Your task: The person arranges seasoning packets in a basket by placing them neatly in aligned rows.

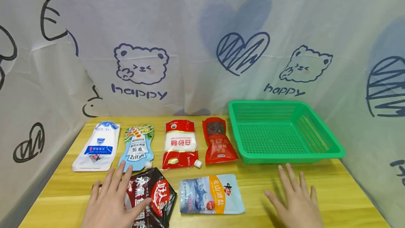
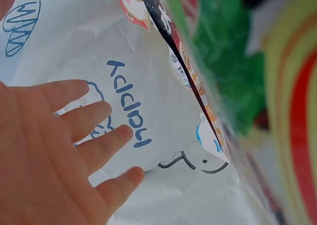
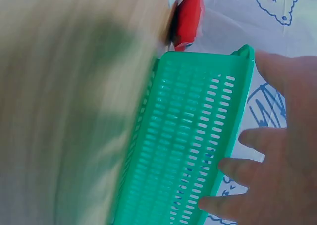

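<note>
My left hand (image 1: pixel 110 200), fingers spread and fairly straight, is over a dark seasoning packet (image 1: pixel 159 194) at the front left; whether it touches the packet I cannot tell. In the left wrist view that hand (image 2: pixel 64 145) holds nothing. On the right, my other hand (image 1: pixel 297 200) is spread with nothing in it, in front of a green plastic basket (image 1: pixel 289 156). A blue, white and orange salt pouch (image 1: pixel 202 194) lies between the hands. The right wrist view shows the basket (image 3: pixel 193 116) beyond the fingers (image 3: pixel 242 170).
Along the back lie a white salt bag (image 1: pixel 101 147), a Heinz spouted pouch (image 1: pixel 137 147), a red-and-white sugar bag (image 1: pixel 180 143) with a white cap, and a red packet (image 1: pixel 218 141). Printed cloth (image 1: pixel 190 73) hangs behind the wooden table (image 1: pixel 253 185).
</note>
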The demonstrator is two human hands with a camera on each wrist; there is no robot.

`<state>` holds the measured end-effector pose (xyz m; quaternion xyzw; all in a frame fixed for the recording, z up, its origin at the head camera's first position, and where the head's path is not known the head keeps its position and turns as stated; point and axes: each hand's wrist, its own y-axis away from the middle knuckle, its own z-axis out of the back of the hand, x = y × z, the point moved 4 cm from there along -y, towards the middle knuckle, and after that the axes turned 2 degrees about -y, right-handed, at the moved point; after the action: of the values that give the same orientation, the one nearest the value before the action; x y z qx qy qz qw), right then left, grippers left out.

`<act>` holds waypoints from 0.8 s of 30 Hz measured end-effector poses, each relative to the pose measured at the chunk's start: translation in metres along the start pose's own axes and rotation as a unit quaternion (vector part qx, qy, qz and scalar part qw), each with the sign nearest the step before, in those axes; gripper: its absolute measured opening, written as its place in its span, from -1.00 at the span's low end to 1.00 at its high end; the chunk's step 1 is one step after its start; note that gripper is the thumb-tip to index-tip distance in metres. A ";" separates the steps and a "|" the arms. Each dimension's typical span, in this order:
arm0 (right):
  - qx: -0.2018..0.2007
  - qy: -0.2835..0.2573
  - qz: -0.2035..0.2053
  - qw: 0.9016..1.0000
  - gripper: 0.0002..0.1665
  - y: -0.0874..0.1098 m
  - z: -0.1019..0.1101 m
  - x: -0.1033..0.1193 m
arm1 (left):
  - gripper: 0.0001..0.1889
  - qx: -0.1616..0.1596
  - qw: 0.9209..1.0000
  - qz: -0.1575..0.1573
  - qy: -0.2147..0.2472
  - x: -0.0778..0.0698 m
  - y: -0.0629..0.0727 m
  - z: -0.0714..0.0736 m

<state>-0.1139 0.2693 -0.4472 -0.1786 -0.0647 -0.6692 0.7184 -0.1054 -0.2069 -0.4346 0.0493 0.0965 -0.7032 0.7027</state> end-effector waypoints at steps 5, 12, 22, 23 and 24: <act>-0.059 -0.016 0.026 0.998 -0.01 -0.005 0.009 0.009 | 0.19 -0.029 0.999 -0.020 0.003 -0.001 0.002 0.007; -0.178 -0.066 0.092 0.977 -0.17 -0.013 0.022 0.022 | 0.12 -0.042 0.998 -0.034 0.015 -0.001 -0.002 0.021; -0.215 -0.079 0.133 0.964 -0.36 -0.031 0.024 0.040 | -0.16 -0.036 0.994 -0.095 0.026 0.013 -0.015 0.036; -0.217 -0.079 0.140 0.963 -0.39 -0.033 0.024 0.042 | -0.18 -0.030 0.994 -0.099 0.026 0.015 -0.017 0.036; -0.220 -0.079 0.148 0.961 -0.41 -0.036 0.024 0.043 | -0.20 -0.022 0.994 -0.101 0.024 0.017 -0.019 0.037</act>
<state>-0.1413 0.2358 -0.4048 -0.3920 0.0551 -0.5370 0.7449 -0.1220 -0.2312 -0.4009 0.0408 0.1336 -0.7672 0.6260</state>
